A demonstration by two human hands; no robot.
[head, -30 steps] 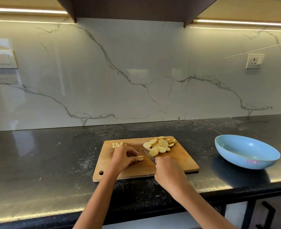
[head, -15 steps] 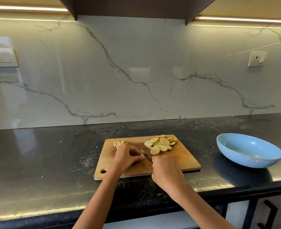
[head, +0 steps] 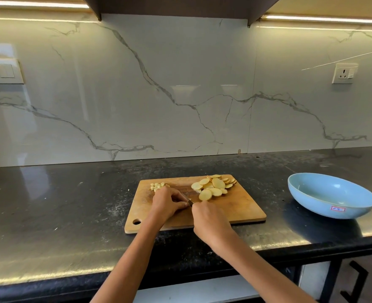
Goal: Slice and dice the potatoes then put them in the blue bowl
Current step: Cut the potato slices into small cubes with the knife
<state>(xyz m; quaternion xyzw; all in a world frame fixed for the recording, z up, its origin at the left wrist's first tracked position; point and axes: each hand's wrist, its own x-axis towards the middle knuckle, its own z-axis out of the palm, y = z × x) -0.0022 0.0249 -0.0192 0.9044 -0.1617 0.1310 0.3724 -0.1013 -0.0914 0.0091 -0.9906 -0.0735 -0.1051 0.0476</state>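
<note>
A wooden cutting board (head: 235, 209) lies on the black counter. A pile of round potato slices (head: 213, 185) sits at its far right. A small heap of diced potato (head: 157, 185) lies at its far left. My left hand (head: 167, 203) curls over a piece of potato on the board's middle, hiding it. My right hand (head: 209, 219) grips a knife (head: 190, 201); only a short bit of blade shows between the two hands. The blue bowl (head: 331, 195) stands empty on the counter to the right of the board.
The black counter (head: 60, 204) ends at a marble wall behind. A wall socket (head: 344, 73) is at upper right and a switch plate (head: 1, 71) at upper left. Cabinet handles (head: 355, 281) show below the counter's front edge at right.
My left hand has closed over the potato piece that showed by its fingertips a second ago. The knife blade moved left against my left fingers, with less of it showing.
</note>
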